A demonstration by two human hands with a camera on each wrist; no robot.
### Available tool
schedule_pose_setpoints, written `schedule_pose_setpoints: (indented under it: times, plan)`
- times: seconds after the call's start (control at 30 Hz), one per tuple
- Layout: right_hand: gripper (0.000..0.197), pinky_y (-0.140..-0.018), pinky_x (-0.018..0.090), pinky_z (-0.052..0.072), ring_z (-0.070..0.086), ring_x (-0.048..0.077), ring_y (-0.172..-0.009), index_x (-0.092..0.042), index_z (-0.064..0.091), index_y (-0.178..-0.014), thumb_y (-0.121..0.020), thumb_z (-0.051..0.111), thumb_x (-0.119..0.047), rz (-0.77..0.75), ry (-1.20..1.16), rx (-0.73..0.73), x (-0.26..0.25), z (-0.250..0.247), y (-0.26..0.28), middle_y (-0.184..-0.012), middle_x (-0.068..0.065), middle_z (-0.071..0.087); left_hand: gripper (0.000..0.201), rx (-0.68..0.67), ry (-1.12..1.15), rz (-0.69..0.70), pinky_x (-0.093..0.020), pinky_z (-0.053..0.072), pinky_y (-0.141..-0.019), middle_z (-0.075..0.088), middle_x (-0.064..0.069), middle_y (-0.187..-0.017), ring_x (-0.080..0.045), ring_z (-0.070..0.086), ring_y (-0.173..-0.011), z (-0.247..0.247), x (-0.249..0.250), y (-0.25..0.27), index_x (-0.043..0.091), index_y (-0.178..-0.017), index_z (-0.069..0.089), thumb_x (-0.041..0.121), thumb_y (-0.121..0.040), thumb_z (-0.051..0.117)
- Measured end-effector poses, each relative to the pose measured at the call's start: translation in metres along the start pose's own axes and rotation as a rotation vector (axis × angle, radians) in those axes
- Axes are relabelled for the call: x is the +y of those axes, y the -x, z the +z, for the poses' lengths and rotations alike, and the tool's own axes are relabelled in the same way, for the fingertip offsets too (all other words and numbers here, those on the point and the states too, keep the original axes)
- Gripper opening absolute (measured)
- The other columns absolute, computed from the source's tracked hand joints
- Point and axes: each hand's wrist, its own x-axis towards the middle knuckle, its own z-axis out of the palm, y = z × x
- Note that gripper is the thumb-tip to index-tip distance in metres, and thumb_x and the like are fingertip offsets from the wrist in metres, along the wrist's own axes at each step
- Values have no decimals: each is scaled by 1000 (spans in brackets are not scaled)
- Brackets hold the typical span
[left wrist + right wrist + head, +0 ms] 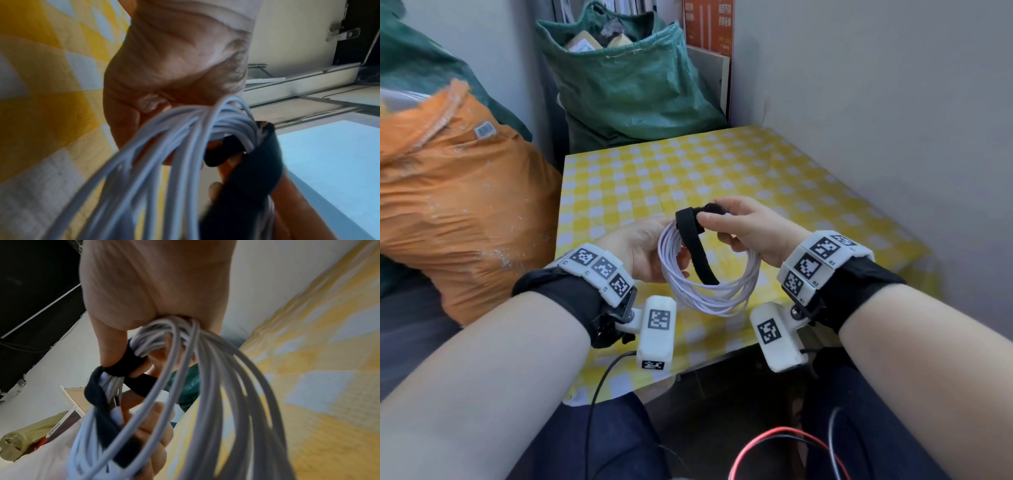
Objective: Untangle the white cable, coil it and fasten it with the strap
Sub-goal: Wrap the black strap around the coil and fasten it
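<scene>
I hold the white cable [709,298], wound into a round coil, in both hands above the table. My left hand [650,253] grips the coil's left side. At the coil's top, the thumb and forefinger of my right hand [722,219] pinch the black strap [697,253], which loops over the strands there. The strap's long tail hangs down across the coil's opening. The left wrist view shows the cable [164,154] bunched in my left hand [174,65] beside the strap [252,170]. In the right wrist view my right hand [144,288] presses the strap [123,366] against the cable [216,386].
The small table [756,171] has a yellow and white checked cloth and stands against a wall [893,102] on the right. A green sack [633,78] stands behind the table and an orange sack [448,205] to its left. Red and black wires [774,442] lie near my knees.
</scene>
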Motion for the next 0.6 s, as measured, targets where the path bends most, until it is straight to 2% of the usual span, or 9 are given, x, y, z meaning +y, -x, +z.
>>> schedule_pose_setpoints:
  times: [0.13,0.2,0.27,0.37,0.43,0.5,0.6]
  plan:
    - [9,-47,17,27,42,6,-57,-17,61,-93,-94,56,-24,-16,-82,11,-2,0,1,-71,-8,51,9,78,-77,-43,-34,46,-56,59,-5,-55,-18,56,-44,-11,-7,-10,9,-81,63,17,-80,68]
    - [10,-46,17,27,42,6,-55,-16,63,-96,-94,55,-24,-15,-122,32,-6,0,0,-71,-13,57,9,97,-81,-42,-31,48,-51,58,-7,-60,-20,56,-44,-13,-8,-12,8,-83,64,16,-83,66]
    - [18,-44,17,26,38,8,-52,-13,63,-107,-94,55,-24,4,-121,47,-8,-1,0,-81,-9,64,16,143,-106,-1,-25,48,-44,56,-5,-63,-17,55,-43,-11,-6,-12,10,-78,65,20,-89,61]
    - [18,-45,20,23,33,10,-52,-15,63,-108,-94,55,-24,57,-116,77,-5,-1,0,-92,4,69,15,234,-123,110,-24,51,-48,59,-1,-66,-13,55,-48,-7,2,-8,14,-74,62,16,-88,60]
    - [16,-46,21,23,30,10,-52,-16,63,-106,-94,56,-25,88,-120,107,-2,-2,1,-91,4,69,13,303,-67,194,-26,51,-53,58,-3,-74,-15,53,-60,-10,9,-7,12,-76,59,8,-88,56]
    - [14,-47,21,23,29,10,-52,-17,63,-102,-94,56,-25,106,-116,132,0,-2,1,-88,2,67,11,384,-33,325,-27,50,-56,52,-3,-79,-16,48,-64,-15,16,-6,13,-80,54,6,-89,54]
    - [11,-49,24,21,28,11,-55,-15,62,-93,-93,57,-25,129,-81,166,2,-2,0,-89,9,50,5,317,-102,548,-31,47,-70,53,0,-81,-16,50,-71,-15,25,0,17,-87,57,12,-89,58]
